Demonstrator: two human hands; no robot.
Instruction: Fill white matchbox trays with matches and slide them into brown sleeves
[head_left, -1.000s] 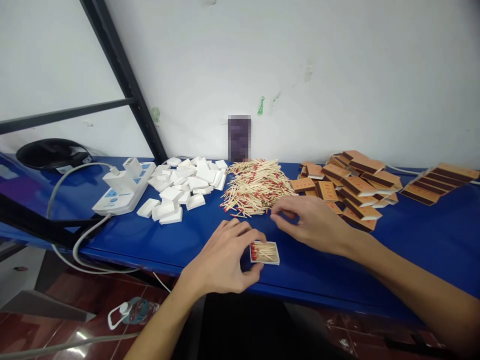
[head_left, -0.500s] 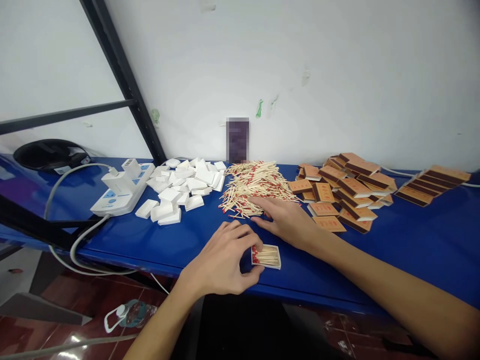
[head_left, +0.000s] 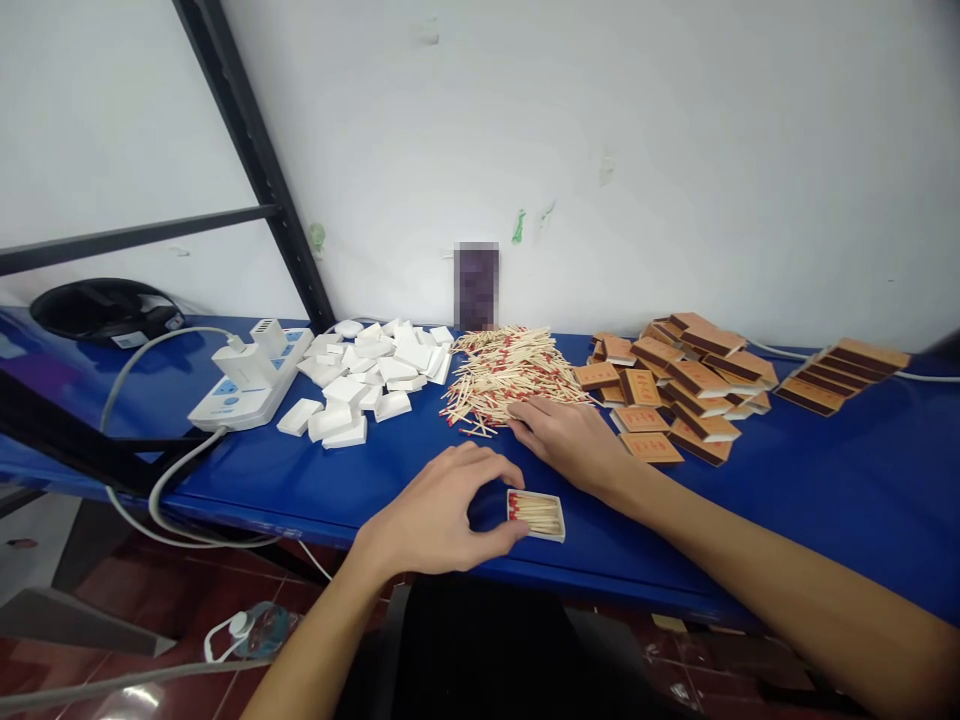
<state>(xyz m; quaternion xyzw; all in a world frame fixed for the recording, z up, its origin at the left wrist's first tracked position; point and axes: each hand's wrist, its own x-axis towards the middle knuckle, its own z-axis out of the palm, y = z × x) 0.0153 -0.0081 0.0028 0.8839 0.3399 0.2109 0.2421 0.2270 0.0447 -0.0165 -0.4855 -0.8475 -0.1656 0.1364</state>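
A small white matchbox tray (head_left: 556,535) lies near the table's front edge, filled with red-headed matches (head_left: 537,513). Around its left end, my left hand (head_left: 442,515) is open, thumb and index finger apart. The thumb tip reaches the tray's lower left corner. At the front right of a big heap of loose matches (head_left: 510,375) is my right hand (head_left: 566,440). Its thumb and index finger are drawn together at the heap's edge, the other fingers curled behind; whatever they pinch is hidden.
Empty white trays (head_left: 375,370) are piled left of the heap. Orange matchbox sleeves (head_left: 697,380) are piled at right, with a leaning row of sleeves (head_left: 844,375) beyond. A power strip (head_left: 251,385) with cables and a black shelf post (head_left: 255,150) stand at left.
My left finger and thumb have spread, letting go of the tray's matches and left end. My right thumb and index finger have come closer together at the heap.
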